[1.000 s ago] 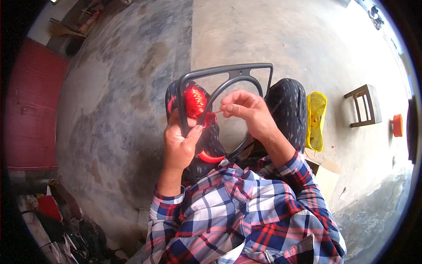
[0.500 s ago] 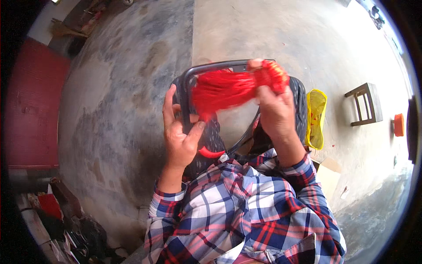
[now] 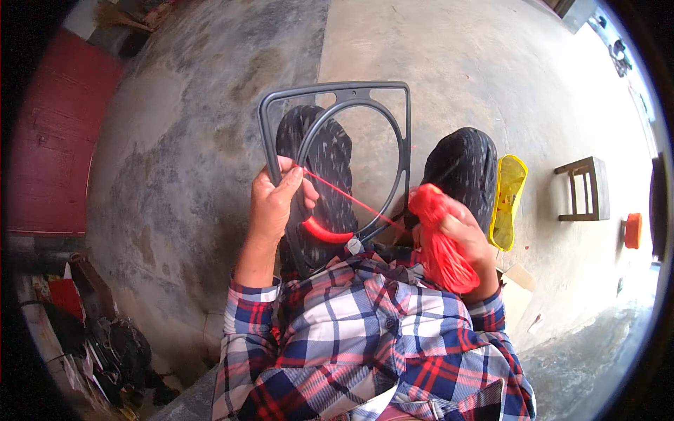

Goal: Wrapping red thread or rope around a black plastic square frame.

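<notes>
A dark grey frame [image 3: 337, 87] with a round ring inside it stands upright over my lap, between my knees. My left hand [image 3: 275, 196] is closed on its left side, thumb and fingers pinching a strand of red cord [image 3: 347, 198] against the ring. Below that hand, a stretch of the ring is covered in red wrapping [image 3: 325, 232]. My right hand [image 3: 469, 238], at the frame's lower right, grips a skein of red cord [image 3: 444, 256] whose loops hang down over the palm. Between the two hands the strand runs slanting across the ring's opening.
Right of my right knee lies a yellow see-through basket [image 3: 508, 203]. Farther right are a small wooden stool [image 3: 586, 189] and an orange-red object [image 3: 633, 231]. A piece of cardboard [image 3: 518, 281] is near my right elbow. Mixed clutter [image 3: 105, 344] sits at the lower left.
My right hand has brought the skein from above the frame down to its lower right. The strand is now drawn out across the ring, and my left hand has closed on the frame.
</notes>
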Demonstrator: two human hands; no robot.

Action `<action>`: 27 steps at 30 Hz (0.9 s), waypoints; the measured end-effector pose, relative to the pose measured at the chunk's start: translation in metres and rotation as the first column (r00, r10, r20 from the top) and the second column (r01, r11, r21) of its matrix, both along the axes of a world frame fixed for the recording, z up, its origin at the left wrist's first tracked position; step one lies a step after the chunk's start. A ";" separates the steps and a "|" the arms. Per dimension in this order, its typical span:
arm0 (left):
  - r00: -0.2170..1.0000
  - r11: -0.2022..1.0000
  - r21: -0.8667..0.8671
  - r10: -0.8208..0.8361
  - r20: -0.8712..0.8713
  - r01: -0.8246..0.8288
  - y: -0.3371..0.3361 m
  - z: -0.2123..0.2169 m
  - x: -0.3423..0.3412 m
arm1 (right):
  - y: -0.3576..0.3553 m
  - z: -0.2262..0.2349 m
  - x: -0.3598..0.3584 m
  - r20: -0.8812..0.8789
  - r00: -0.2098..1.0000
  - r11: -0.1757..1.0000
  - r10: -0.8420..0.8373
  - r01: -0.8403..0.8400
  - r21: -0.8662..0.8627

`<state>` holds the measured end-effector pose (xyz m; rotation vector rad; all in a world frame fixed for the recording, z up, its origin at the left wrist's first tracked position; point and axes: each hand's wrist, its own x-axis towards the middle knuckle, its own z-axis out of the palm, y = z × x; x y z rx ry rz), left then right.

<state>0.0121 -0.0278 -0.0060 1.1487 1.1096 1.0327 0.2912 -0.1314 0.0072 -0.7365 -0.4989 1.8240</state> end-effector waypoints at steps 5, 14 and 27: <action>0.995 0.999 0.022 -0.045 -0.084 0.047 -0.007 0.016 0.008 | 0.064 -0.043 -0.009 0.760 0.625 0.983 -0.182 0.107 0.147; 0.945 0.948 0.247 -0.121 -0.303 0.200 -0.014 0.016 0.024 | 0.119 -0.027 -0.058 0.194 0.981 0.951 -0.002 -0.059 0.305; 0.926 0.839 0.490 -0.044 -0.375 0.238 -0.012 0.024 0.029 | 0.091 0.024 -0.068 0.570 0.107 0.516 -0.815 -0.316 0.796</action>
